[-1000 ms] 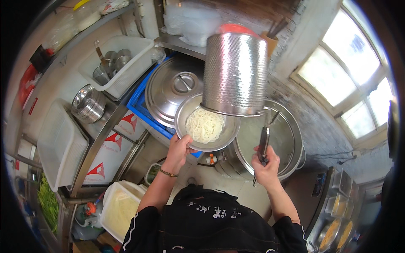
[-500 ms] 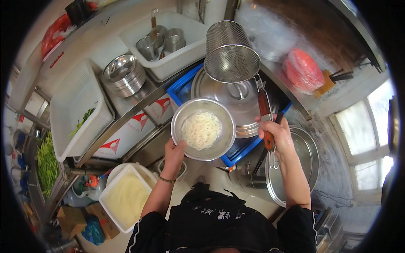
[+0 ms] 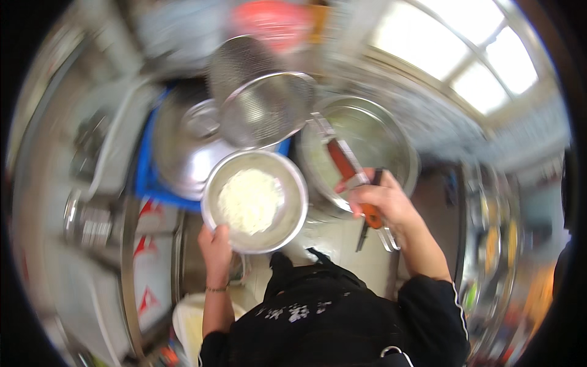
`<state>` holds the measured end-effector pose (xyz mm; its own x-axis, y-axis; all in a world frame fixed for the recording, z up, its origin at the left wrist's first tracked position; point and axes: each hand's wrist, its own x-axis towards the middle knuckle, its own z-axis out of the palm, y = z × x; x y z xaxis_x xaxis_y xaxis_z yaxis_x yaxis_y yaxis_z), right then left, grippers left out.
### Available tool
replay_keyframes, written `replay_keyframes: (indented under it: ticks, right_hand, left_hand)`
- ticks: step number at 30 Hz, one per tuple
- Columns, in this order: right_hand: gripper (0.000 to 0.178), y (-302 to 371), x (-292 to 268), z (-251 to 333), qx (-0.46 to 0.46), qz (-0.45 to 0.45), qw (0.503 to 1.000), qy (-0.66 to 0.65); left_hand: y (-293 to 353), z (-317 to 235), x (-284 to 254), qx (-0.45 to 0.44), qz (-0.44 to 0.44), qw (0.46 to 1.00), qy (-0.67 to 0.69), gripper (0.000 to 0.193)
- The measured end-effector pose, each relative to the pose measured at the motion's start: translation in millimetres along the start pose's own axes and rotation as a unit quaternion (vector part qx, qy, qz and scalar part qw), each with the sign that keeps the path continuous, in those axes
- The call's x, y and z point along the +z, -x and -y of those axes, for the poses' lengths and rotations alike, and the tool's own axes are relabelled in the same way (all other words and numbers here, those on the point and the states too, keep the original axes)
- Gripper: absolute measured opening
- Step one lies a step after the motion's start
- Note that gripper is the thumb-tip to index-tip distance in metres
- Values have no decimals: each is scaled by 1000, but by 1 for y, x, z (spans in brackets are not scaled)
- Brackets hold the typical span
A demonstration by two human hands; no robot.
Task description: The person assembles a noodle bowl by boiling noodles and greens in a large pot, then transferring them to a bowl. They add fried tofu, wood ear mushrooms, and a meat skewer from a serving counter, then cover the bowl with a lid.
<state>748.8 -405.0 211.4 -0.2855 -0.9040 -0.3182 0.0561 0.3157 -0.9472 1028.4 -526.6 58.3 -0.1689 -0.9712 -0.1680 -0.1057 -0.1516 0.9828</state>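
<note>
My left hand (image 3: pixel 215 246) grips the near-left rim of a steel bowl (image 3: pixel 296 205), thumb over the edge. Pale noodles (image 3: pixel 249 200) lie inside it. My right hand (image 3: pixel 384 202) is closed around the wooden handle (image 3: pixel 345 160) of a deep mesh noodle strainer (image 3: pixel 269 113). A dark, thin stick-like utensil (image 3: pixel 362 235) is held in the same hand; blur hides its exact kind. The strainer basket hangs tilted just beyond the bowl, and nothing shows in it. Right of the basket, under the strainer handle, stands a large steel pot (image 3: pixel 367 131) with liquid in it.
A steel lid (image 3: pixel 177 153) sits over a blue crate (image 3: pixel 144 165) at the left. Further left are a white tub (image 3: pixel 119 147) and stacked steel dishes (image 3: pixel 88 220). A white container (image 3: pixel 189 321) stands low at the left; a window (image 3: pixel 458 46) is at upper right.
My view has swung right and blurred. The bowl and strainer have come with my hands, moving from beside the lidded vessel toward the large pot. Both grips stay the same.
</note>
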Motion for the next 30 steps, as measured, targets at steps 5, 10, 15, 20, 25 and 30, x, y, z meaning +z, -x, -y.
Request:
replay_keyframes:
  ticks: [5,10,15,20,25,30]
  right_hand:
    - [20,98,-84,-32,27,-87,994,-53]
    - [21,243,-163,-101,-19,-220,969,-114]
    - [20,424,-282,-165,-13,-313,936,-162]
    - [18,546,-336,-220,11,-436,876,-207]
    - [24,620,-353,-254,22,-555,784,-277]
    - [22,678,-342,-282,-18,-632,716,-296]
  left_hand:
    - [33,7,125,17,189,981,32,31]
    - [103,36,276,-23,391,920,-30,32]
    - [272,66,475,-40,535,844,-10,32]
    - [416,101,616,-52,639,767,-24,30]
    - [524,159,715,-78,708,694,-103,25]
    - [608,159,761,-88,739,656,-120,25]
